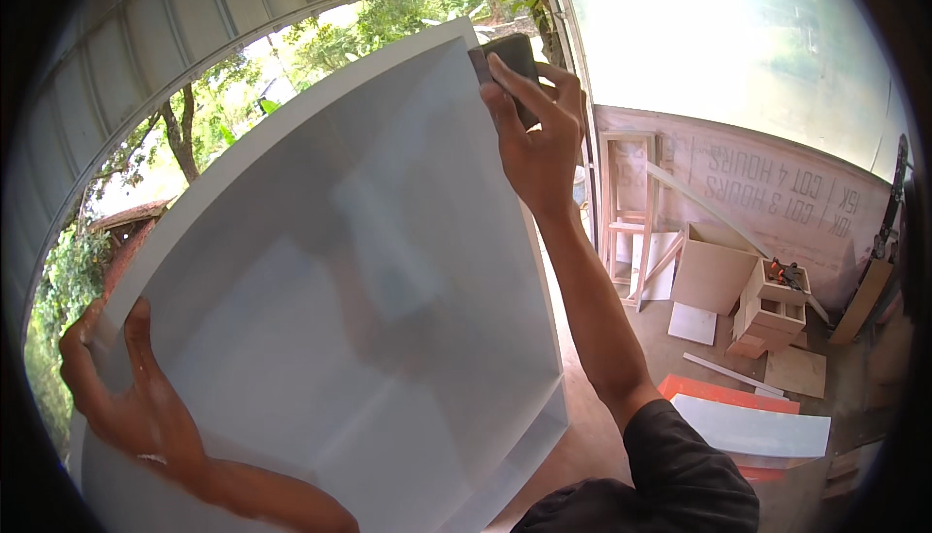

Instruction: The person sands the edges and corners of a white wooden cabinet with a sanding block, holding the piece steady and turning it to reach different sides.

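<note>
In front of me stands a large, shallow grey box-like panel (291, 329) with raised pale edges and a glossy, reflecting inner face. It is tilted and fills most of the left and middle of the view. My left hand (146, 402) grips its left edge, thumb on the inner side and fingers around the outside. My right hand (544, 135) is up at the top right corner, thumb and fingers closed on a dark, squared block (515, 52). That block rests against the panel's edge; its far side and exact kind are hidden.
To the right, a wooden frame (621, 227) leans by a wall board. Nearby stand a small wooden cabinet (767, 315) with an orange-and-black tool (784, 273) on top, and loose boards on the floor. Lower right lies a white panel (752, 423) over orange-red material.
</note>
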{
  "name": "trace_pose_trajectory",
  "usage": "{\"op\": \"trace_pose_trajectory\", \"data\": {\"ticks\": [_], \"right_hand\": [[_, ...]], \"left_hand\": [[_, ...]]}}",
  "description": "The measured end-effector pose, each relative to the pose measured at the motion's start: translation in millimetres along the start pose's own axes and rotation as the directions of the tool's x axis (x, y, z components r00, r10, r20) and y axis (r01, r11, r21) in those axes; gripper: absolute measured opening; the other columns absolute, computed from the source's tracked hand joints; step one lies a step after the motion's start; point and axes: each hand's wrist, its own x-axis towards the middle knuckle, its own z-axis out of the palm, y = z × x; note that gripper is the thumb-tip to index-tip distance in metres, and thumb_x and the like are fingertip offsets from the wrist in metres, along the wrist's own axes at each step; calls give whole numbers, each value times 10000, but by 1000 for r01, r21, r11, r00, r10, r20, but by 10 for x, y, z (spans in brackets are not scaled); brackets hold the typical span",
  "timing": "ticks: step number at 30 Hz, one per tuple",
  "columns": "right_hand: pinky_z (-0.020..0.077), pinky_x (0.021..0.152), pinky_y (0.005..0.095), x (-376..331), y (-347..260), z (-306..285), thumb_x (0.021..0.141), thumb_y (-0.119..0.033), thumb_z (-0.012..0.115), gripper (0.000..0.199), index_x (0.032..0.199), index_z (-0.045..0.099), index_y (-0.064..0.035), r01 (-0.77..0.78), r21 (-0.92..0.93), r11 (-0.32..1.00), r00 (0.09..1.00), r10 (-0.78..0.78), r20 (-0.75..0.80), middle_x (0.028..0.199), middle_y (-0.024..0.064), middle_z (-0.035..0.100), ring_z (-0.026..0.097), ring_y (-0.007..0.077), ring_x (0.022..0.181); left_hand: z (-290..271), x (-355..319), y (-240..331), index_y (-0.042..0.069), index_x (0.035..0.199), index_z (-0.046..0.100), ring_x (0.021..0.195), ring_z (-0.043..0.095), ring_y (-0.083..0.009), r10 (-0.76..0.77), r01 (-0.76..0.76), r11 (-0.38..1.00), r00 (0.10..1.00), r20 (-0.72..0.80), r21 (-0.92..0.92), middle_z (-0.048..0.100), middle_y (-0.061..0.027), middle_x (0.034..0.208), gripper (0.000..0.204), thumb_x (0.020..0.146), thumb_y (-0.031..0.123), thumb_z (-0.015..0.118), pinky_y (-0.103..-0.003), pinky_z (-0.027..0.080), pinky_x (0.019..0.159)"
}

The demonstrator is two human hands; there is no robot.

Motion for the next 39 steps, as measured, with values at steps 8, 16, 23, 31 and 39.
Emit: {"op": "trace_pose_trajectory", "data": {"ticks": [8,16,23,31,39], "right_hand": [[445,1026,447,1,-22,6,942,-304,772,265,1193,812,-226,-97,15,995,995,97,36,1139,182,698,530,352,1197],[430,1034,479,-5,-110,-16,935,-234,780,280,1213,806,-224,-43,-17,999,999,43,3,1144,175,706,545,359,1174],[460,987,425,-312,-61,-182,927,-223,779,275,1198,807,-188,-119,-98,988,992,123,31,1096,156,736,568,305,1127],[455,1001,427,-904,105,-523,914,-190,801,336,1248,787,-160,-57,-67,996,993,63,99,1139,140,703,569,325,1117],[548,864,352,-1440,296,-734,898,-83,816,365,1259,775,-114,13,-93,996,999,-9,43,1152,151,714,647,250,1072]], "left_hand": [[2,19,-6,92,1191,690,1237,613,-297,-47,47,999,999,-3,-10,683,-105,1243,413,941,406,788,-483,476,1094],[11,29,-45,77,1189,684,1208,614,-288,9,-9,999,1000,4,-40,688,-107,1202,363,954,334,787,-473,476,1067],[9,28,-34,67,1173,694,1185,619,-291,6,-7,999,1000,-18,-49,689,-110,1192,375,954,357,787,-443,462,1074],[19,47,-104,95,1151,710,1189,629,-265,98,-97,995,994,-46,40,713,-70,1198,349,937,357,798,-442,484,1056],[68,85,-183,118,1181,732,1209,635,-240,24,-22,999,999,-49,41,710,-59,1240,393,927,408,804,-414,491,1075]]}}
